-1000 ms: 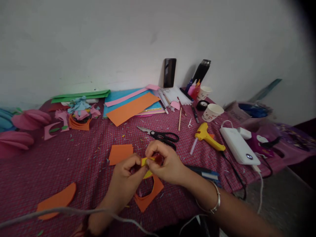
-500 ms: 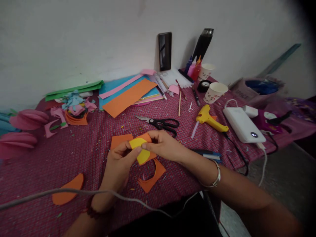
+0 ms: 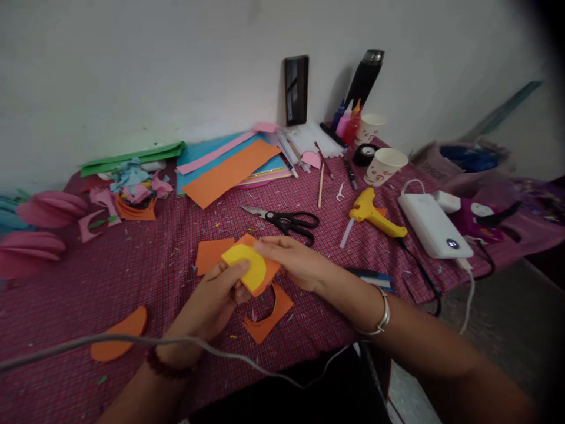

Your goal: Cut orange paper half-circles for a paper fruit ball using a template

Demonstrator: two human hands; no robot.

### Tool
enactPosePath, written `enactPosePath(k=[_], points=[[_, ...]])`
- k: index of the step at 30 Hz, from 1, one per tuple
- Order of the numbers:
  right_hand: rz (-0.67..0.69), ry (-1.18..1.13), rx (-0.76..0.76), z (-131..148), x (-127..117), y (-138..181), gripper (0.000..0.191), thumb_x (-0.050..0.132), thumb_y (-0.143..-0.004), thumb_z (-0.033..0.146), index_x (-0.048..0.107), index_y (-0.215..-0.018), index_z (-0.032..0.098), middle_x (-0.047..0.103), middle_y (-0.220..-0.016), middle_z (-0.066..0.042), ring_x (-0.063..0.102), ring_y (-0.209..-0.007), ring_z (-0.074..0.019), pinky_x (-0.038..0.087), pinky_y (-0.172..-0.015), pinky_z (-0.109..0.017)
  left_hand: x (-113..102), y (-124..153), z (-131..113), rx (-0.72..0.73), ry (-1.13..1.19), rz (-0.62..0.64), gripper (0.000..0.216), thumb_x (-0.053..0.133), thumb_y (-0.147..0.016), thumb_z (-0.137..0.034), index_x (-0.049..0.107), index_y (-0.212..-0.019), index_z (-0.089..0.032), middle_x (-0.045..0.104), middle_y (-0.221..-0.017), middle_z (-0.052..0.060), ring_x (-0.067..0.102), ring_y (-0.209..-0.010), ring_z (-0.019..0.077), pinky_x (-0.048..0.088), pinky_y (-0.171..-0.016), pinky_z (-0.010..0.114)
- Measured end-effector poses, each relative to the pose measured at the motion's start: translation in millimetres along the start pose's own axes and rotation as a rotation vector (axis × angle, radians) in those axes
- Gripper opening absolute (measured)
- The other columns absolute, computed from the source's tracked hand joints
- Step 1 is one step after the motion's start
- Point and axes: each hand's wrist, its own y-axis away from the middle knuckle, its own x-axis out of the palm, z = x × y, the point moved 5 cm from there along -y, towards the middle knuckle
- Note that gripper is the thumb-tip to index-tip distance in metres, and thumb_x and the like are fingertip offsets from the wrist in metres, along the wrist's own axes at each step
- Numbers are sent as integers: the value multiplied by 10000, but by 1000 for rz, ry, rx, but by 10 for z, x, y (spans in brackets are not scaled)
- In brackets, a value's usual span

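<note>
Between my two hands is a yellow half-round paper piece [image 3: 252,272] laid against a folded orange paper [image 3: 267,277]. My left hand [image 3: 216,303] pinches both from the left, its thumb flat on the yellow. At the right edge, my right hand [image 3: 293,259] grips the orange paper, fingers along its top. Beneath lie an orange paper square [image 3: 212,256] and an orange offcut [image 3: 272,318] with a curved cut-out. Black-handled scissors [image 3: 286,221] rest just beyond my hands. An orange half-round piece [image 3: 121,337] lies at the left.
A yellow glue gun [image 3: 375,215] and a white power bank [image 3: 435,227] are to the right. Coloured paper sheets [image 3: 233,174], paper scraps [image 3: 130,191] and pink paper shapes [image 3: 50,211] lie behind and left. Paper cups [image 3: 385,166] stand at the back. A white cable [image 3: 238,358] crosses in front.
My right thumb has come off the yellow paper, and my right fingers now hold the orange paper's edge. The yellow half-round shows more fully, tilted slightly.
</note>
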Motion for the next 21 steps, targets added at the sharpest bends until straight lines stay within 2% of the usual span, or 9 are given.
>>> enactPosePath(k=[3,6,8,10,12,14,17,19,21], points=[[12,122,-52,6,38,22,399,563,-835,558,574,-733,172,596,-613,9,531,-511,-84,451,-491,-214,-43,-23,-55,11,185,-39,357,669,-743,-298,394,-546,-186,339,-473,-74,270,-412,41,289,-403,181],[-48,365,-232,88,71,65,282,481,-910,455,547,-836,191,558,-667,15,518,-565,-100,446,-549,-246,-97,-54,-98,24,336,-51,376,623,-768,-262,327,-545,-194,287,-462,-88,245,-396,38,275,-387,175],[-134,567,-406,169,95,110,144,528,-887,307,537,-992,209,543,-749,12,520,-638,-119,445,-601,-271,-144,-72,-103,24,382,-88,370,600,-768,-233,306,-546,-199,278,-459,-91,253,-386,38,269,-378,172],[-188,774,-568,230,144,158,263,584,-819,180,537,-1074,222,533,-852,-10,528,-741,-143,449,-671,-300,-182,-83,-91,18,386,-143,364,580,-761,-220,294,-536,-203,273,-447,-94,255,-370,36,252,-363,172],[-201,927,-682,255,197,191,304,609,-776,120,570,-1057,228,522,-929,-33,525,-821,-164,447,-731,-326,-198,-83,-75,17,381,-205,341,565,-754,-210,308,-530,-201,279,-435,-94,257,-359,36,242,-357,173],[-198,985,-743,259,229,204,285,615,-768,108,595,-1023,235,520,-953,-43,521,-867,-180,442,-757,-339,-183,-72,-67,31,375,-243,311,561,-747,-196,337,-531,-195,300,-433,-92,263,-360,36,245,-363,174],[-215,890,-693,237,209,173,164,634,-768,151,594,-907,230,532,-873,-23,522,-818,-171,435,-712,-316,-160,-33,-91,117,312,-288,302,579,-738,-198,362,-530,-189,336,-437,-84,283,-376,41,262,-379,180],[-211,682,-526,168,153,107,95,628,-804,261,546,-806,213,515,-748,10,501,-673,-133,420,-623,-278,-190,27,-145,253,181,-364,319,579,-758,-227,368,-522,-192,358,-442,-72,320,-397,54,293,-401,192],[-134,411,-308,41,129,33,250,577,-846,434,511,-775,204,511,-674,28,461,-545,-98,388,-521,-240,-224,112,-201,391,-5,-444,317,578,-785,-252,403,-527,-197,402,-461,-54,367,-428,74,326,-430,211]])
